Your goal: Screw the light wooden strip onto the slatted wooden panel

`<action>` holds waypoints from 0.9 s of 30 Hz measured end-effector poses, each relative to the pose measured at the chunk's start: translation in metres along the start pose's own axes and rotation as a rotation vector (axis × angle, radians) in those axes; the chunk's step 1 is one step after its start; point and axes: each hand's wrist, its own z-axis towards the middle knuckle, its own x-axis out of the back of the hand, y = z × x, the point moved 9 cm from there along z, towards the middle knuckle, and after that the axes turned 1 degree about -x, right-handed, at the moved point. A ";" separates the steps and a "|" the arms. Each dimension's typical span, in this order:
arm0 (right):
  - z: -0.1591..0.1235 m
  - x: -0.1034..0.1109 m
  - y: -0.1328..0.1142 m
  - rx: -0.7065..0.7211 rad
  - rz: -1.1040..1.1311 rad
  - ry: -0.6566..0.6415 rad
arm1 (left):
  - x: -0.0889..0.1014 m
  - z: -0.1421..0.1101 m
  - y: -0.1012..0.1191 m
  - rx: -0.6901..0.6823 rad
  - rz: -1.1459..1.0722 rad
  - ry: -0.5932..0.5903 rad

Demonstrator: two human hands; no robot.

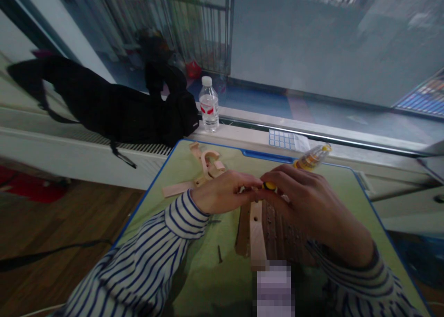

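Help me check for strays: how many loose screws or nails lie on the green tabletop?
2: one fastener beside the left cuff, another nearer the camera, left of the brown block. More may be hidden.

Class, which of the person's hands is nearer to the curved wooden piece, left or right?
Left. The left hand is close by, on the near side of the curved piece and slightly right; the right hand is well to its right, past the left fingertips.
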 end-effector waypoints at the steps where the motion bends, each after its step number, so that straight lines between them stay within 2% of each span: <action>1: 0.000 -0.001 0.000 -0.002 0.002 -0.005 | 0.001 0.000 -0.001 0.020 0.008 0.010; 6: 0.000 -0.001 0.001 -0.003 0.026 -0.008 | 0.007 0.000 -0.004 0.067 0.041 0.091; 14: -0.003 0.003 -0.007 0.058 0.129 -0.023 | 0.003 -0.001 -0.008 0.068 0.055 0.036; 21: -0.001 0.000 -0.001 0.009 0.032 -0.026 | -0.001 0.001 0.001 -0.021 0.032 -0.011; 27: 0.001 0.001 0.000 -0.004 -0.002 -0.030 | 0.001 0.000 -0.002 0.036 0.045 0.002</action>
